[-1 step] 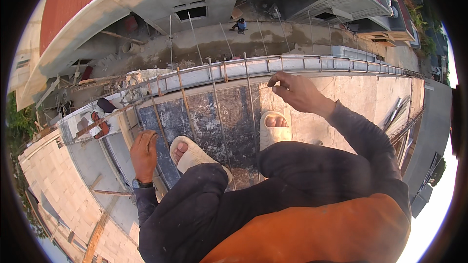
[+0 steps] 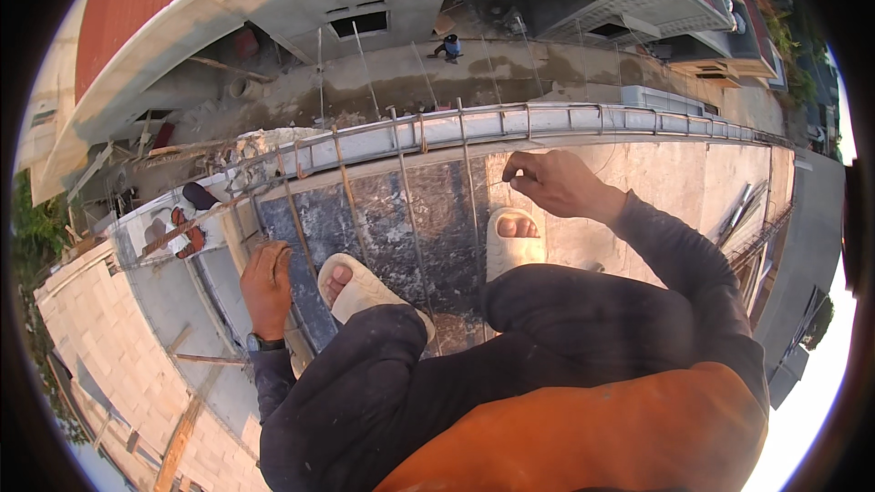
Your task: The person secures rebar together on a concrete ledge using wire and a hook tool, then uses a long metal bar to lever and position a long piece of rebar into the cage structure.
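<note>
My right hand (image 2: 558, 184) is closed in a pinch above the pale boards, just right of the steel bars. A thin wire (image 2: 497, 184) shows at its fingertips, and a fine curved strand rises behind the hand. Several steel rebars (image 2: 408, 210) run across the dark, stained panel (image 2: 374, 191) toward the rebar cage (image 2: 547, 118) along the far edge. At the left, my left hand (image 2: 266, 287) is closed with fingers curled, beside the leftmost bar; whatever it may hold is hidden. A dark watch (image 2: 264, 343) is on that wrist.
My sandalled feet (image 2: 365, 296) stand on the panel and boards. Beyond the edge is a drop to a lower alley, where a person (image 2: 449, 48) is seen. Another person's foot in a sandal (image 2: 189, 232) is at left. Loose bars (image 2: 738, 214) lie at right.
My right hand has shifted slightly down, its fingers drawn in a little. My left hand has moved very slightly left.
</note>
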The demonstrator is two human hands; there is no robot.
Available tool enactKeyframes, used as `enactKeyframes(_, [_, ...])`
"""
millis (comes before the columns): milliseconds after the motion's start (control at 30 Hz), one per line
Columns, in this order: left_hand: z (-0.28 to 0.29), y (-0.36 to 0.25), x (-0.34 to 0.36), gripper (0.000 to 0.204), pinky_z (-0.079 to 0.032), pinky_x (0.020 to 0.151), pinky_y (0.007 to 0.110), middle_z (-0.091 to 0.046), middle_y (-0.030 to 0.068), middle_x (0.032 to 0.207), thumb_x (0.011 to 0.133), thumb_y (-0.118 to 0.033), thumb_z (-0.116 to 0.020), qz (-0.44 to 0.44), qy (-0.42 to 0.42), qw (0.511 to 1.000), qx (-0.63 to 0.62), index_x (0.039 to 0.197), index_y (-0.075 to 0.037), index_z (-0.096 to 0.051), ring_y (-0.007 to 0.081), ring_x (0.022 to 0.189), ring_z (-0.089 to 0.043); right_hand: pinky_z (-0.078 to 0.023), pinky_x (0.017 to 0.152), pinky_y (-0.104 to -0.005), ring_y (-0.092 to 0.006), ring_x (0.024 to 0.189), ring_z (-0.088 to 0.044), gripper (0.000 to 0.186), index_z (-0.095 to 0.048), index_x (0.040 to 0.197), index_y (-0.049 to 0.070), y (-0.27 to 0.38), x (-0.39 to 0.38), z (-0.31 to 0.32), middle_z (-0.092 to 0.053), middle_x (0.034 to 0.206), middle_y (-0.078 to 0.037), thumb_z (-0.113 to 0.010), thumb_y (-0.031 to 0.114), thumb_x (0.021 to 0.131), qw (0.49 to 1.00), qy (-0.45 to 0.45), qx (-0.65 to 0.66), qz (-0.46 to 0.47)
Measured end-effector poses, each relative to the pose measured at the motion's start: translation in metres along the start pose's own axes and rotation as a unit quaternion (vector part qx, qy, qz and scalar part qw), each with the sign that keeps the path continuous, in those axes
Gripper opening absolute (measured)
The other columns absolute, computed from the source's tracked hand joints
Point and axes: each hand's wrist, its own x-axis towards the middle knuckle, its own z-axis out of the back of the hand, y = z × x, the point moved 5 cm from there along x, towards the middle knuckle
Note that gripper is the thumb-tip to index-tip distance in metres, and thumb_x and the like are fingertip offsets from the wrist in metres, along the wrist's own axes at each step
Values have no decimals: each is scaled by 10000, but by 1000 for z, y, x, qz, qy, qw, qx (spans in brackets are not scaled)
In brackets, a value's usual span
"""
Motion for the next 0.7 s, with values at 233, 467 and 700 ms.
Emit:
enactKeyframes(233, [-1, 24, -4, 108, -543, 761, 404, -716, 152, 1004, 967, -110, -693, 113, 89, 987, 78, 1041, -31, -703, 348, 898, -700, -503, 681, -341, -116, 743, -645, 235, -716, 1105, 60, 38, -29, -25, -687, 787, 7, -595, 246, 1030, 848, 403, 327, 110])
enactKeyframes(467, [-4, 13, 0, 148, -530, 864, 433, -729, 139, 1085, 987, -84, -645, -53, 37, 995, 75, 1116, -54, -710, 356, 998, -681, -538, 672, -403, -283, 747, -721, 225, -670, 1137, 72, -10, 6, -7, -747, 830, -112, -559, 212, 1001, 999, -39, 6, 37])
enactKeyframes(700, [-2, 49, -7, 217, -529, 943, 440, -728, 154, 1189, 1001, -21, -589, 52, 19, 994, 97, 1194, -25, -686, 360, 1095, -687, -472, 700, -324, -84, 696, -580, 295, -724, 1174, 20, 46, -33, -27, -585, 703, 5, -636, 261, 1027, 815, 445, 351, 123])
